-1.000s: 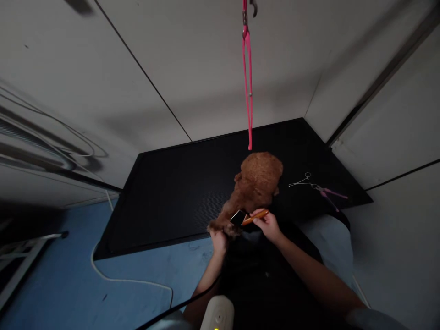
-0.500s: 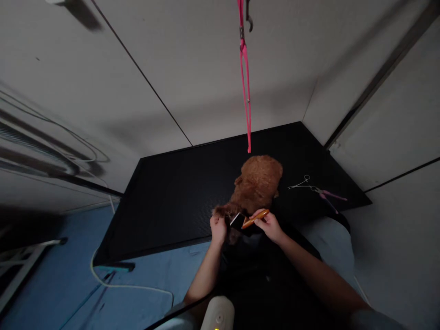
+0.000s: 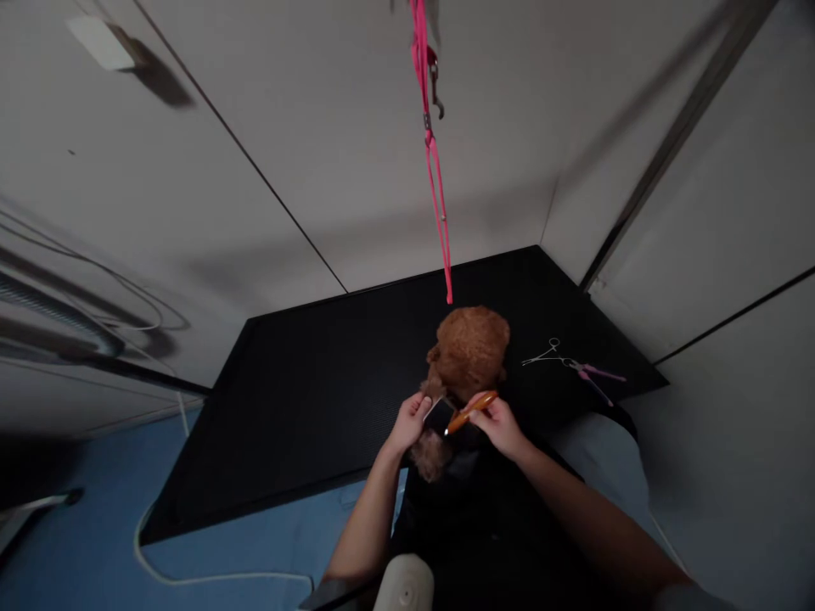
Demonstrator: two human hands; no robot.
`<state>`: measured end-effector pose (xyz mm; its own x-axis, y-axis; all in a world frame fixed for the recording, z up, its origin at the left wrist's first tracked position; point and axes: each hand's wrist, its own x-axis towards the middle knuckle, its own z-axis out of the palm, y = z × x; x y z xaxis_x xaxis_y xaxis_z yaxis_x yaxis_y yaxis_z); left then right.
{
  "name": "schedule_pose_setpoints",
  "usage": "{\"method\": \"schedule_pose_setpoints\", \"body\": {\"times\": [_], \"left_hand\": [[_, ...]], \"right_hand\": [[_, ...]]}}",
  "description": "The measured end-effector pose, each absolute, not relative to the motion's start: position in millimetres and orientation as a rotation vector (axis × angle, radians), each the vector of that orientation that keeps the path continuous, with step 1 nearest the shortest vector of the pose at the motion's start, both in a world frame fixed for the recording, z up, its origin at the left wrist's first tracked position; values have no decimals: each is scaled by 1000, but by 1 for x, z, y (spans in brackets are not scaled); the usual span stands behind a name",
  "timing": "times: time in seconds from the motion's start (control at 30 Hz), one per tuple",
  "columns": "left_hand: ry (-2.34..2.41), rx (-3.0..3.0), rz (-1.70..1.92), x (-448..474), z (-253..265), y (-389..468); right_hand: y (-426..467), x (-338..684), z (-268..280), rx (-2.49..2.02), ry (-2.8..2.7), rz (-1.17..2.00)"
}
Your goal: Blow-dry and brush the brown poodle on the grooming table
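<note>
Black tabletop (image 3: 311, 399) — blue floor (image 3: 255, 543) below.

Over there, a bright pink looped cord (image 3: 444, 219) is hanging before the pale grey panelled wall (image 3: 286, 110); slender silver ring-handled forceps (image 3: 544, 355) are lying beside purple-handled pliers (image 3: 604, 373), and a thin white cable (image 3: 222, 578) is snaking over the blue floor (image 3: 280, 539).

One left hand (image 3: 407, 424) and one right hand (image 3: 502, 426) make two. There is one dog (image 3: 471, 344), one brush (image 3: 471, 413) and one table (image 3: 318, 399). One scissor-shaped clamp (image 3: 541, 356) and one pink-handled tool (image 3: 597, 371) show (three tools, counting the brush), plus one pink strap (image 3: 420, 59) and one hook (image 3: 435, 89).
</note>
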<state>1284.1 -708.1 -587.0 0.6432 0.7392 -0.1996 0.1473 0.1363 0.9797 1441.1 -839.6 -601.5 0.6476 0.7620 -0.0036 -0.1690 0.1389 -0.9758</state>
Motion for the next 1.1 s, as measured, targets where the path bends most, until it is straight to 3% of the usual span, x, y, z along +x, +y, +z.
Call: {"method": "schedule_pose_setpoints", "body": {"times": [0.6,0.8,0.93,1.1], "left_hand": [[521,1641,253,1289,-591,-705],[632,1644,376,1288,-594,-708],[803,1827,566,1286,-600,-708],[933,1694,493,1282,-610,-707]], "right_hand": [[-833,1449,-597,-1273,-467,629],[-846,1453,-608,-1288,-508,719],[-866,1439,-619,-1336,-346,597],[-889,1417,-632,-1348,-360,713]]}}
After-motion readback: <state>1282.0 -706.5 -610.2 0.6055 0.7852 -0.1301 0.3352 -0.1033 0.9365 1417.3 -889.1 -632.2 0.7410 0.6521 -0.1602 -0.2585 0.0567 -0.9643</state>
